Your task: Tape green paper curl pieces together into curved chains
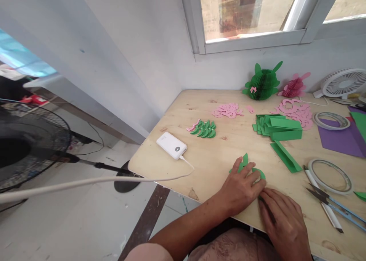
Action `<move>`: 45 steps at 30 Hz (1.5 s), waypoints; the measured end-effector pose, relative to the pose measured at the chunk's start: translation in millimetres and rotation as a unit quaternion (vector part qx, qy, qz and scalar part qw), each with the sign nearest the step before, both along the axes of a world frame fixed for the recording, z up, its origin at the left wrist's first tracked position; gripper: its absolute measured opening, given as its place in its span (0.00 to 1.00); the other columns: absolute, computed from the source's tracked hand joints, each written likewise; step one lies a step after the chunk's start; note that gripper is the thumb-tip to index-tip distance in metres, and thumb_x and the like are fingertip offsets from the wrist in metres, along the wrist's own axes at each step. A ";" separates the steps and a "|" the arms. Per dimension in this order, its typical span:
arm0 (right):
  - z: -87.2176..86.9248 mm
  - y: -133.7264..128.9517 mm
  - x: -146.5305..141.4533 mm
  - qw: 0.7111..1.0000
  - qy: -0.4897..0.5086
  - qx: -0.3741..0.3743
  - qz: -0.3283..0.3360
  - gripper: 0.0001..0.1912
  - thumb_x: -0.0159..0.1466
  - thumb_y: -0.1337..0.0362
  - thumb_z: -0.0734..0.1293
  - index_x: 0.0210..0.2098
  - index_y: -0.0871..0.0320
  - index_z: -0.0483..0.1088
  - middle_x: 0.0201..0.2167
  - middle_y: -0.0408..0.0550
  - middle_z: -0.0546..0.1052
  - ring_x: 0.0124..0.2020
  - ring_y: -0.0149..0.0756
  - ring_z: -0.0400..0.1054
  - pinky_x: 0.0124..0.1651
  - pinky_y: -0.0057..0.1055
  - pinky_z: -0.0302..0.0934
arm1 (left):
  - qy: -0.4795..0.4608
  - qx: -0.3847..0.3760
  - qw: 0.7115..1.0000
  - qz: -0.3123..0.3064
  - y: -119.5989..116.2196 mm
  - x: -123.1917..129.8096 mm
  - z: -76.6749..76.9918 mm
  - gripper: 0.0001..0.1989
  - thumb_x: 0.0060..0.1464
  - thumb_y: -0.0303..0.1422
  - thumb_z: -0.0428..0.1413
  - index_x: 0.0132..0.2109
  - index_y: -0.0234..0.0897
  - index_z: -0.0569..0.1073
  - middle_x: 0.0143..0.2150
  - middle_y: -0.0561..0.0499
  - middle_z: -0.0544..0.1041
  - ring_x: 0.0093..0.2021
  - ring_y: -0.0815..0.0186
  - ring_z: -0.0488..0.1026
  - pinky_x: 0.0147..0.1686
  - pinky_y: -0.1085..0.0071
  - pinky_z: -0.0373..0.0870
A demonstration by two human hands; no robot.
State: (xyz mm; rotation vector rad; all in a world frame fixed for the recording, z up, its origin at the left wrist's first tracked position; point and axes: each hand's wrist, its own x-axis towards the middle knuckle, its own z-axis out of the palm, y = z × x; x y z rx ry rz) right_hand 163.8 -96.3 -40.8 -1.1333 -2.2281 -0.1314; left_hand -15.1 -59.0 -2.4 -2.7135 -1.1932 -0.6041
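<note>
A green paper cutout (243,162) lies near the front edge of the wooden table, partly covered by my hands. My left hand (243,184) is spread flat on it, fingers apart, with green showing between and beyond them. Close beside it, my right hand (284,217) has its fingers pressed together at the table edge. A sliver of green shows at its fingertips; the rest of what it pinches is hidden. To the right are a folded green paper strip (286,156), scissors (328,202) and a white pen (324,202).
A white power bank (171,145) with its cable (114,179) lies left. Small green curved pieces (204,128), pink cutouts (228,110) and stacked green strips (278,126) lie farther back. Tape rolls (331,176) are right. A green paper figure (262,84) and small fan (343,82) stand by the wall.
</note>
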 end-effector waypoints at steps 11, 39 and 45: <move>3.9 -1.9 -1.9 1.000 0.019 0.005 0.005 0.11 0.64 0.67 0.61 0.43 0.61 0.71 0.41 0.53 0.78 0.44 0.43 0.70 0.50 0.41 0.58 | 0.024 -0.015 1.000 -0.010 2.9 6.4 -0.6 0.12 0.64 0.29 0.44 0.45 0.37 0.72 0.44 0.47 0.74 0.57 0.56 0.64 0.59 0.45 0.53; 18.6 -10.8 -1.7 0.995 0.024 -0.080 -0.048 0.12 0.63 0.67 0.63 0.47 0.60 0.70 0.45 0.53 0.77 0.49 0.43 0.68 0.51 0.41 0.58 | 0.004 -0.041 0.999 0.022 2.7 -3.4 -3.9 0.11 0.62 0.31 0.47 0.48 0.39 0.71 0.50 0.49 0.75 0.61 0.55 0.62 0.63 0.45 0.48; 18.3 -11.3 2.2 0.995 0.008 -0.093 -0.025 0.14 0.63 0.66 0.63 0.48 0.58 0.70 0.46 0.52 0.77 0.50 0.43 0.67 0.51 0.42 0.57 | 0.005 -0.052 0.999 0.012 2.4 -1.3 -6.0 0.11 0.62 0.32 0.47 0.48 0.40 0.71 0.50 0.49 0.75 0.60 0.56 0.63 0.62 0.46 0.50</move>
